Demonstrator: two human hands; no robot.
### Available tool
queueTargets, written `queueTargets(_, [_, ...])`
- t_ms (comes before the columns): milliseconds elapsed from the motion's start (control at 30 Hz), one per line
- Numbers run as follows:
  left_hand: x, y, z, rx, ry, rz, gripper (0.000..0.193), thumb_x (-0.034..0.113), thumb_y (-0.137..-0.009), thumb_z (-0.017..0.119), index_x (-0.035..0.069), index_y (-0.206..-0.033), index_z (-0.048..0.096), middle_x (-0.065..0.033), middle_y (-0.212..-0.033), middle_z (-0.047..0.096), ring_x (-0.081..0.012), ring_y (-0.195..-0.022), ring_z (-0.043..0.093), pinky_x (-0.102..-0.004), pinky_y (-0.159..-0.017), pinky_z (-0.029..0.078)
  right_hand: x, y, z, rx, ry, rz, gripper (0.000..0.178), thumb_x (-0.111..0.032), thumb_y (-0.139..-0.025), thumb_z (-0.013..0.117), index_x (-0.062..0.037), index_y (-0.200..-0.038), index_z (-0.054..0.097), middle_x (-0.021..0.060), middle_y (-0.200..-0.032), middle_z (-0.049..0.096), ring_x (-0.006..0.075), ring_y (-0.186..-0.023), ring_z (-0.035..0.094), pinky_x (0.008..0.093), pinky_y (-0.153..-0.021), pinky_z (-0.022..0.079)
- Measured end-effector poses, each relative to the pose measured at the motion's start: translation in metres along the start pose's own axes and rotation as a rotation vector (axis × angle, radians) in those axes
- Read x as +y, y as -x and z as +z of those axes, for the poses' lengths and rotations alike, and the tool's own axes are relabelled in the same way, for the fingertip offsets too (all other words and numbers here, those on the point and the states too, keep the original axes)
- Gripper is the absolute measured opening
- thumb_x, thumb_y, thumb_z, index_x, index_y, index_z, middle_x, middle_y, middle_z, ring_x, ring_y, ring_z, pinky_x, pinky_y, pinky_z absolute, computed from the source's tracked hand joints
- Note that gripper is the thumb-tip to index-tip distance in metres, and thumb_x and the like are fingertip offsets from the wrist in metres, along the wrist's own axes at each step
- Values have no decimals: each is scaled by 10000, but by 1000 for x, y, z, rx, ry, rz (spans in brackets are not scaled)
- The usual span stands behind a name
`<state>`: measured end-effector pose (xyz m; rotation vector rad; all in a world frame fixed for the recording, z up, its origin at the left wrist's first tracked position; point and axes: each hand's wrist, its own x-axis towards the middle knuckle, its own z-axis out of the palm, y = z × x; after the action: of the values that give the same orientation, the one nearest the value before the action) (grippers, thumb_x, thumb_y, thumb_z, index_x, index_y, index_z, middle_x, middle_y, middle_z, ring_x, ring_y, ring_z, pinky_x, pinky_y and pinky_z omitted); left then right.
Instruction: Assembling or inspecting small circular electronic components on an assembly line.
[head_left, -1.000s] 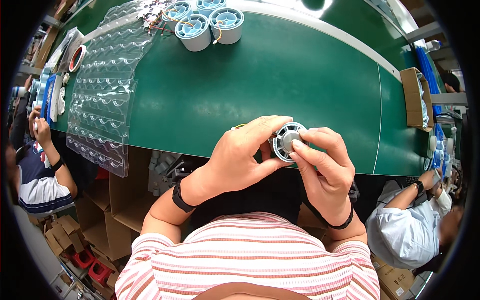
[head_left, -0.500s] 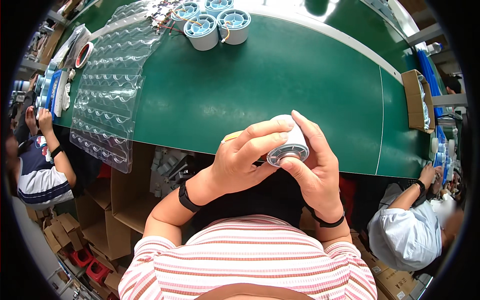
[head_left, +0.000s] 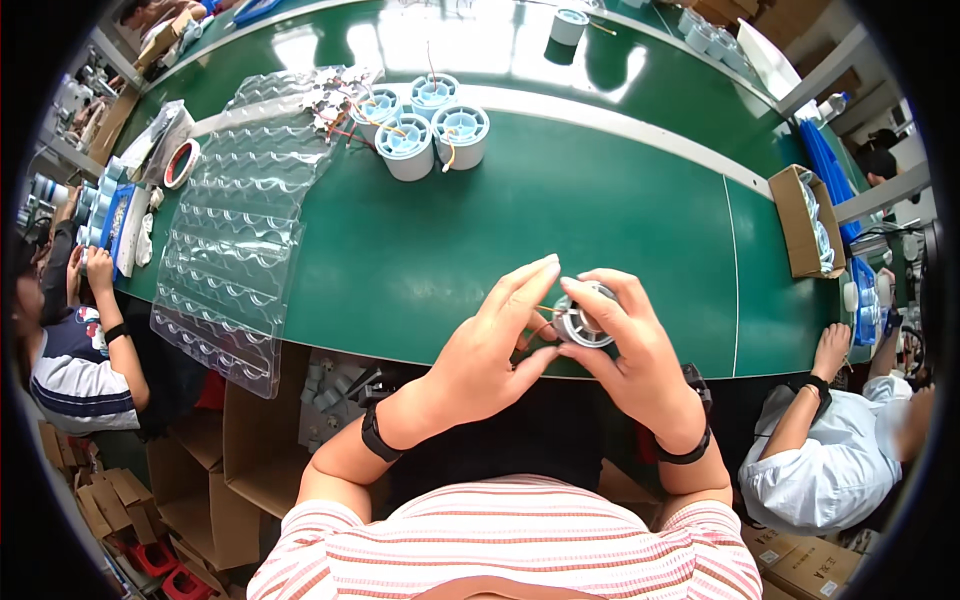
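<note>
A round pale grey-blue housing (head_left: 586, 318) with an open spoked end sits in my right hand (head_left: 635, 350), whose fingers and thumb close around it. Orange and red wires (head_left: 546, 326) run from its left side toward my left hand (head_left: 492, 335). The left index and middle fingers stretch out, apart from the thumb, with the thumb tip close to the housing. Whether its inner fingers touch the wires is hidden. Farther off on the green worktable (head_left: 600, 220) stands a cluster of similar housings (head_left: 407, 150) with thin wires sticking out.
A clear plastic blister tray (head_left: 228, 260) lies at the left, beside a roll of tape (head_left: 181, 164). Small white parts (head_left: 335, 98) rest at its far end. An open cardboard box (head_left: 800, 225) stands at the right. Co-workers sit on both sides (head_left: 85, 370), (head_left: 825, 455).
My left hand has come off the housing and opened. My right hand now holds the housing alone, tilted with its spoked end more upward. The view has shifted to show more of the far table.
</note>
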<state>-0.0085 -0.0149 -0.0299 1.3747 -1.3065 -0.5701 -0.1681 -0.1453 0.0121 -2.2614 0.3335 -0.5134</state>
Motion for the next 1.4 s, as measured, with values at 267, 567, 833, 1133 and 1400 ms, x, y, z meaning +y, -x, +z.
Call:
queueTargets(267, [-14, 7, -39, 173, -218, 111, 339, -49, -828, 727, 19, -1155, 668, -125, -1142, 696, -185, -854, 704, -283, -677, 531, 157, 30, -152, 564, 650, 396, 463, -184, -941, 674, -51, -1366, 546, 155, -1267, 562, 317, -1105, 593, 395, -989, 466])
queueTargets(567, [-11, 2, -41, 205, -443, 209, 137, -17, -827, 740, 36, -945, 695, -97, -938, 720, -244, -766, 677, -316, -642, 525, 80, -93, -138, 296, 987, 207, 450, -317, -944, 671, -59, -1304, 594, 167, -1234, 627, 361, -1156, 585, 428, -986, 472])
queueTargets(833, [-12, 2, -36, 199, -380, 234, 134, -17, -817, 742, 38, -932, 699, -83, -926, 720, -243, -746, 667, -327, -639, 524, 157, -267, -121, 107, 946, 489, 649, -454, -930, 649, -193, -1489, 448, 142, -1448, 495, 365, -1215, 590, 443, -1006, 498])
queueTargets(1133, [-10, 5, -42, 165, -327, 168, 99, -50, -819, 721, 7, -898, 703, -110, -931, 721, -240, -769, 677, -309, -646, 526, 223, -296, -112, 358, 622, 399, 498, -296, -869, 752, -190, -1319, 565, 141, -1392, 481, 397, -1186, 596, 467, -1008, 496])
queueTargets(1400, [-13, 8, -44, 201, -316, 132, 96, -49, -821, 715, 3, -900, 698, -118, -921, 718, -245, -770, 673, -312, -650, 521, 76, -161, -29, -108, 177, -222, 533, -108, -807, 754, -88, -1300, 553, 151, -1292, 469, 378, -1128, 578, 423, -959, 510])
